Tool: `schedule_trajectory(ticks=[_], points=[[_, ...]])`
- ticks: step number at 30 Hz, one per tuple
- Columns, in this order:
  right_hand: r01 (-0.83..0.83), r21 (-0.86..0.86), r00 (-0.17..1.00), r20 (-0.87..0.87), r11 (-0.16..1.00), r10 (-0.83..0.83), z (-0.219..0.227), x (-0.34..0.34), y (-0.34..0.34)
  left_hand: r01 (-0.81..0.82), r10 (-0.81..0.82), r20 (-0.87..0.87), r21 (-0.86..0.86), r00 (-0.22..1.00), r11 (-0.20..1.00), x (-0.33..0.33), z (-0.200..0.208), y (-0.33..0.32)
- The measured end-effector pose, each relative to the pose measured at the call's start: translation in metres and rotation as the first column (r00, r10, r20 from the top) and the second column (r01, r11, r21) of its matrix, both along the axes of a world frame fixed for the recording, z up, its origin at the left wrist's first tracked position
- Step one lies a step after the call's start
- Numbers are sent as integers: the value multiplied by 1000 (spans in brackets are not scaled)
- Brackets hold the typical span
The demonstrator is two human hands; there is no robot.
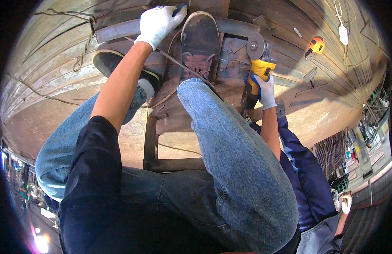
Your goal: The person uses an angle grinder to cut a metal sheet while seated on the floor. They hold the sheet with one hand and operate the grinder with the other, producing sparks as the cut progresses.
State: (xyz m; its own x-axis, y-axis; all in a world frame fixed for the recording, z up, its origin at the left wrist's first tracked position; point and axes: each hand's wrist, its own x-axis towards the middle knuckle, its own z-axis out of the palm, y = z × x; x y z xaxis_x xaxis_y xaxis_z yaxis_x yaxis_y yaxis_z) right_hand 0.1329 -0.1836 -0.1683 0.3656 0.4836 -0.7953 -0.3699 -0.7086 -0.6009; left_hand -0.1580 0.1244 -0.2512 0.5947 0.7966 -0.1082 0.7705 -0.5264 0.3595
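Observation:
My right hand (265,89), in a white glove with a blue palm, is wrapped round the body of a yellow and black angle grinder (261,67). The grinder's grey disc (256,45) points away from me, above the metal pieces. Up by my dark shoe (200,46), my left hand (161,24), gloved the same way, is curled beside a curved metal strip (119,31). Its fingers are partly hidden, and what they hold cannot be made out. A thin rod or cable (179,62) runs below the left wrist and across my shoe's ankle.
Small flat metal offcuts (235,44) lie between shoe and grinder. A yellow-orange tool (317,45) and a white tag on a cord (343,34) lie at far right. Beside my right leg is another person's dark blue trouser leg (306,169). A metal frame (150,139) stands between my legs.

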Motion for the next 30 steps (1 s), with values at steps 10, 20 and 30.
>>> schedule_trajectory(ticks=[10,20,30], points=[[-22,22,1000,-3,1000,22,-2,0,1,12,-14,47,37,999,999,2,6,0],[-5,-9,1000,-18,1000,5,-5,1,-2,-21,21,22,-9,1000,1000,1,1,1],[-11,16,1000,12,1000,11,-5,1,-4,-69,68,-23,-56,997,996,3,-2,2]])
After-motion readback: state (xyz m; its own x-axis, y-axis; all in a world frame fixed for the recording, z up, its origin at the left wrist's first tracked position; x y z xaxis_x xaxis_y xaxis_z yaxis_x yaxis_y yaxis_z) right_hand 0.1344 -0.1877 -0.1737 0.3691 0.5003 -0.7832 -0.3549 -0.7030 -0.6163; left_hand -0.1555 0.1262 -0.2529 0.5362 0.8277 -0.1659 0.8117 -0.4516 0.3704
